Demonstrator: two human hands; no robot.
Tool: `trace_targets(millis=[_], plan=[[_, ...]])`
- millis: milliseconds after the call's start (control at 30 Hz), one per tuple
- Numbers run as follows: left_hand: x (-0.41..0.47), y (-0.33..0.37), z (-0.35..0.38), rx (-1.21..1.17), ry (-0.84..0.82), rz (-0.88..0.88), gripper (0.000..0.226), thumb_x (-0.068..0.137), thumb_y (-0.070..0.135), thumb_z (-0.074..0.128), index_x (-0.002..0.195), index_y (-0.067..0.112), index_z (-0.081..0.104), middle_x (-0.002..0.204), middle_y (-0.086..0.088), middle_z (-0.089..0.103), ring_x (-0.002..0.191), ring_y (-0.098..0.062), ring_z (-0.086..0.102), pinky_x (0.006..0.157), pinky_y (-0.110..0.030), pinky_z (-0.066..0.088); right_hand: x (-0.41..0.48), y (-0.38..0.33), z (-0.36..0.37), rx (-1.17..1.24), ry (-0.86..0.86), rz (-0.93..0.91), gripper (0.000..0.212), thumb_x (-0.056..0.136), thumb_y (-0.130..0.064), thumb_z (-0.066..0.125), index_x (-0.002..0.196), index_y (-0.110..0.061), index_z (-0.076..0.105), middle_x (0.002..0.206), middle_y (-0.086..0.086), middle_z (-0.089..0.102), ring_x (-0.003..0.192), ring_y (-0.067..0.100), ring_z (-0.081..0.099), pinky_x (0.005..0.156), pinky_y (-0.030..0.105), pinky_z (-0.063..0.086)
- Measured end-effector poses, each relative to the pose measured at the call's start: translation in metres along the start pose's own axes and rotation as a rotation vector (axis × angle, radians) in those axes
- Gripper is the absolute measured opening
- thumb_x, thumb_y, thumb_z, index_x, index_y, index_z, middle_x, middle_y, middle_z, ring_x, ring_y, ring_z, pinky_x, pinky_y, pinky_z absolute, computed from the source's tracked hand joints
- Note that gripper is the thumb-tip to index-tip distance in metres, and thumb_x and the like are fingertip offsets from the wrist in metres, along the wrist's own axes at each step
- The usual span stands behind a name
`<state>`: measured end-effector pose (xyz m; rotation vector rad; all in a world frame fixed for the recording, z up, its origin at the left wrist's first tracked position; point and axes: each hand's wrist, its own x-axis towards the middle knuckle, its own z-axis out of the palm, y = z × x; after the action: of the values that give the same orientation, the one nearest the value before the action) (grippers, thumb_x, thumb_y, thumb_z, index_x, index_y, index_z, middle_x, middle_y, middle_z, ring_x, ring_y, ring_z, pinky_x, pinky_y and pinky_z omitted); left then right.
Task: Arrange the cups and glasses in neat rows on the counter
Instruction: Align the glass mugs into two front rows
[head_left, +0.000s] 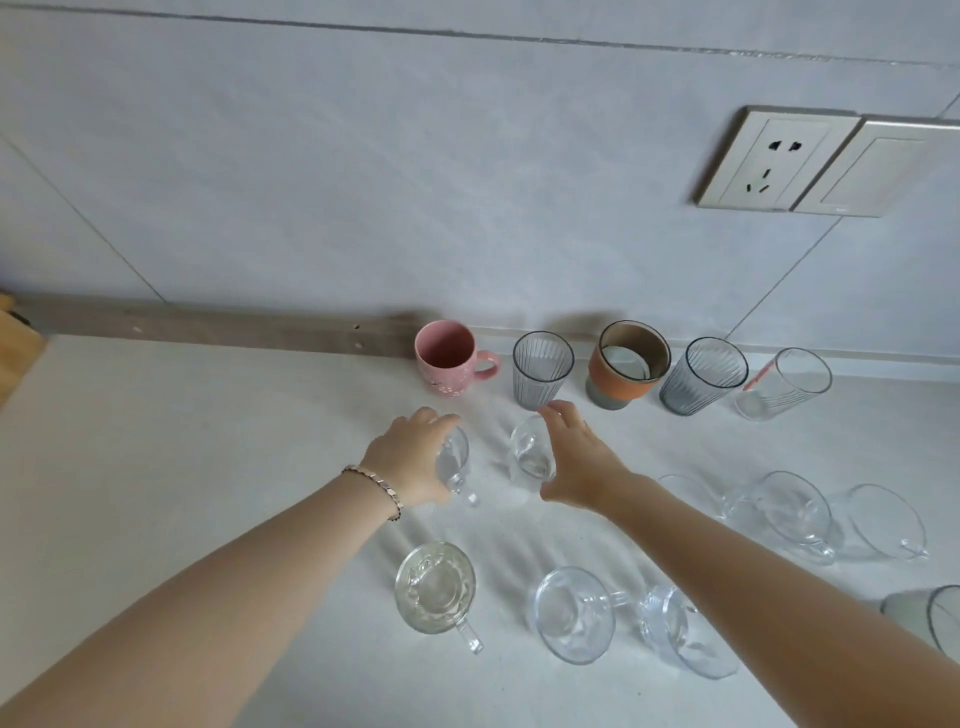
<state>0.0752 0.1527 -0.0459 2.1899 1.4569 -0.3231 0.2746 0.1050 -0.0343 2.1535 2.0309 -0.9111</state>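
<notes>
Left hand (410, 462) grasps a clear handled cup (456, 465); right hand (576, 457) grasps a small glass (530, 457) on the worktop (208, 441).

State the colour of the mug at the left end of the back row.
Pink, with a small flower pattern near its base; the mug shows best in the head view.

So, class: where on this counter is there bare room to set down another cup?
Bare counter lies left of the pink mug and left hand. Crowded: the back row by the wall, and the clear glass cups to the right.
</notes>
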Motion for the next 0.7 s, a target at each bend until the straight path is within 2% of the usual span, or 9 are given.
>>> trace_targets(millis=[33, 100, 200, 267, 433, 700], plan=[[0.004, -0.003, -0.001, -0.088, 0.026, -0.046, 0.084, 0.068, 0.026, 0.073, 0.140, 0.028, 0.031, 0.137, -0.001, 0.038, 0.123, -0.029, 0.044, 0.096, -0.039, 0.047, 0.002, 0.002, 0.001, 0.020, 0.012, 0.003, 0.095, 0.071, -0.014, 0.073, 0.147, -0.008, 0.016, 0.151, 0.008, 0.016, 0.137, 0.029, 0.033, 0.108, 0.034, 0.037], [0.012, -0.009, -0.003, -0.223, 0.083, -0.127, 0.083, 0.066, 0.023, 0.073, 0.139, 0.025, 0.034, 0.134, -0.006, 0.039, 0.122, -0.033, 0.045, 0.097, -0.037, 0.046, 0.003, 0.004, 0.005, 0.017, 0.044, 0.067, 0.099, 0.072, -0.027, 0.075, 0.148, -0.010, 0.013, 0.151, 0.010, 0.017, 0.138, 0.030, 0.029, 0.112, 0.036, 0.032], [0.018, -0.013, -0.004, -0.307, 0.139, -0.192, 0.084, 0.067, 0.021, 0.073, 0.140, 0.025, 0.034, 0.135, -0.007, 0.037, 0.123, -0.034, 0.045, 0.097, -0.035, 0.044, 0.004, 0.002, 0.012, 0.021, 0.090, 0.175, 0.097, 0.073, -0.041, 0.072, 0.147, -0.012, 0.017, 0.144, 0.010, 0.035, 0.131, 0.028, 0.040, 0.110, 0.039, 0.033], [0.019, -0.013, -0.004, -0.313, 0.156, -0.195, 0.085, 0.068, 0.023, 0.073, 0.142, 0.025, 0.032, 0.136, -0.007, 0.036, 0.124, -0.033, 0.044, 0.098, -0.035, 0.043, 0.006, -0.001, 0.017, 0.037, 0.129, 0.199, 0.092, 0.074, -0.042, 0.072, 0.145, -0.013, 0.021, 0.139, 0.009, 0.041, 0.127, 0.027, 0.045, 0.108, 0.038, 0.034], [0.020, -0.004, 0.000, -0.338, 0.211, -0.261, 0.085, 0.071, 0.032, 0.073, 0.144, 0.024, 0.029, 0.137, -0.009, 0.035, 0.123, -0.034, 0.046, 0.095, -0.036, 0.044, 0.012, -0.010, 0.022, 0.102, 0.187, 0.208, 0.088, 0.073, -0.039, 0.071, 0.143, -0.013, 0.026, 0.135, 0.009, 0.044, 0.124, 0.026, 0.046, 0.109, 0.036, 0.033], [0.021, 0.011, 0.003, -0.375, 0.259, -0.313, 0.085, 0.072, 0.037, 0.074, 0.144, 0.021, 0.030, 0.135, -0.011, 0.037, 0.120, -0.036, 0.047, 0.094, -0.038, 0.045, 0.009, -0.004, 0.023, 0.054, 0.190, 0.177, 0.089, 0.073, -0.039, 0.071, 0.144, -0.016, 0.023, 0.135, 0.008, 0.044, 0.124, 0.025, 0.046, 0.109, 0.035, 0.033]])
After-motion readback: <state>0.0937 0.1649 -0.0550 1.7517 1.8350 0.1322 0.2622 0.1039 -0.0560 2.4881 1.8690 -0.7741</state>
